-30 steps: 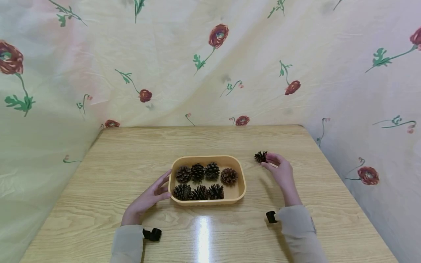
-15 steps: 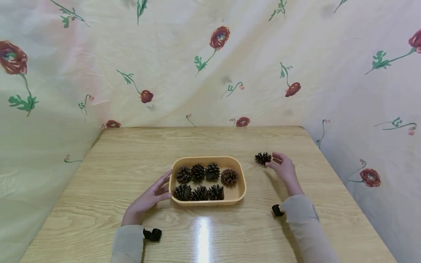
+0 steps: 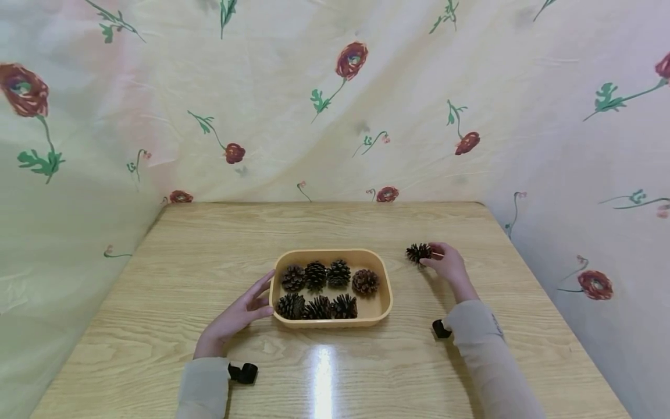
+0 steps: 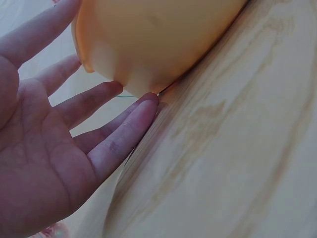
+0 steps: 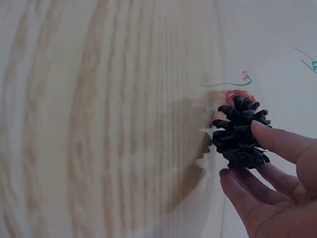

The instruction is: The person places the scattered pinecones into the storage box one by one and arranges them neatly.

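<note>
My right hand (image 3: 449, 266) pinches a dark brown pine cone (image 3: 418, 254) to the right of the box. In the right wrist view the thumb lies against that pine cone (image 5: 241, 134), and the other fingers are beneath it. A yellow-orange plastic box (image 3: 335, 323) with rounded corners stands on the table. Several pine cones (image 3: 364, 282) sit inside it in two rows, one behind the other. My left hand (image 3: 237, 314) rests at the box's left end with its fingers spread. The left wrist view has those fingertips touching the box's outer wall (image 4: 148, 44).
The light wood-grain table (image 3: 209, 233) reaches back to a pale curtain (image 3: 272, 87) printed with red flowers. More curtain hangs along both sides. A bright light reflection lies on the tabletop in front of the box. Each wrist carries a small black camera mount (image 3: 248, 373).
My right hand and forearm have moved slightly to the right, and its fingers have shifted on the pine cone. That pine cone has turned a little. The left hand and the box stay put.
</note>
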Demonstrator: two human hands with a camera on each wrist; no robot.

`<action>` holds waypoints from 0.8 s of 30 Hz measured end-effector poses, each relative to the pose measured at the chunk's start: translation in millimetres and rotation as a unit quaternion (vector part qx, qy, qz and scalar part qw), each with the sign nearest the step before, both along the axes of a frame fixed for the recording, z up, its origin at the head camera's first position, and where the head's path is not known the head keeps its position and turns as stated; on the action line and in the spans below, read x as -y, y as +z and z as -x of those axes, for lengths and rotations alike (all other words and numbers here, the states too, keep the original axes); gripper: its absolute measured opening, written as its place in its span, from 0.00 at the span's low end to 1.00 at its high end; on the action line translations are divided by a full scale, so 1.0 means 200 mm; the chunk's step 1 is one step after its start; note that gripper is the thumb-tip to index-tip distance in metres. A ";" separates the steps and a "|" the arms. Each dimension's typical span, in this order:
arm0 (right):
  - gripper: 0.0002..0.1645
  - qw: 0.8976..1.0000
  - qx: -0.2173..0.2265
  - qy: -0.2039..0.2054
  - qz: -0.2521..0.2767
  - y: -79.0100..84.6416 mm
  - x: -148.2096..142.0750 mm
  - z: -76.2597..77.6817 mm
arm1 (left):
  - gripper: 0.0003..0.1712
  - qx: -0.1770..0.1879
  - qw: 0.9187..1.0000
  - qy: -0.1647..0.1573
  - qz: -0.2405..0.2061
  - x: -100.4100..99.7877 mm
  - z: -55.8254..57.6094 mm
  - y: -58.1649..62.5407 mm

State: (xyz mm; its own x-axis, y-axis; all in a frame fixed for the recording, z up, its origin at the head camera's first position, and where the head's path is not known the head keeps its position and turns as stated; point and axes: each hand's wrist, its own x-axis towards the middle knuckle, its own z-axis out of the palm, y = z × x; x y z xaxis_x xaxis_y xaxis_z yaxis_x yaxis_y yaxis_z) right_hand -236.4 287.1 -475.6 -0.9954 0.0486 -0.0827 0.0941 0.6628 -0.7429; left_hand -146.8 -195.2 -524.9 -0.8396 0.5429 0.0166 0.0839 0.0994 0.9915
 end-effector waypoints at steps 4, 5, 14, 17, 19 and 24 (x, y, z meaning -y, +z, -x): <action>0.37 1.000 -0.006 -0.002 -0.012 -0.01 0.00 0.00 | 0.47 -0.009 1.000 -0.006 0.001 0.00 0.00 -0.02; 0.36 1.000 -0.007 -0.002 -0.015 -0.01 0.00 -0.01 | 0.47 -0.009 1.000 -0.006 0.001 0.00 0.00 -0.02; 0.37 0.999 -0.019 0.010 -0.028 0.01 0.00 -0.07 | 0.47 -0.011 1.000 -0.005 -0.004 0.01 0.00 -0.03; 0.37 0.999 -0.025 0.016 -0.029 0.03 0.02 -0.10 | 0.47 -0.007 1.000 -0.004 0.000 0.01 0.00 -0.03; 0.37 0.999 -0.030 0.018 -0.032 0.05 0.03 -0.12 | 0.47 -0.004 1.000 -0.002 0.001 0.01 0.00 -0.03; 0.36 0.998 -0.047 0.028 -0.033 0.09 0.07 -0.19 | 0.47 0.006 1.000 0.002 -0.001 0.01 -0.01 -0.03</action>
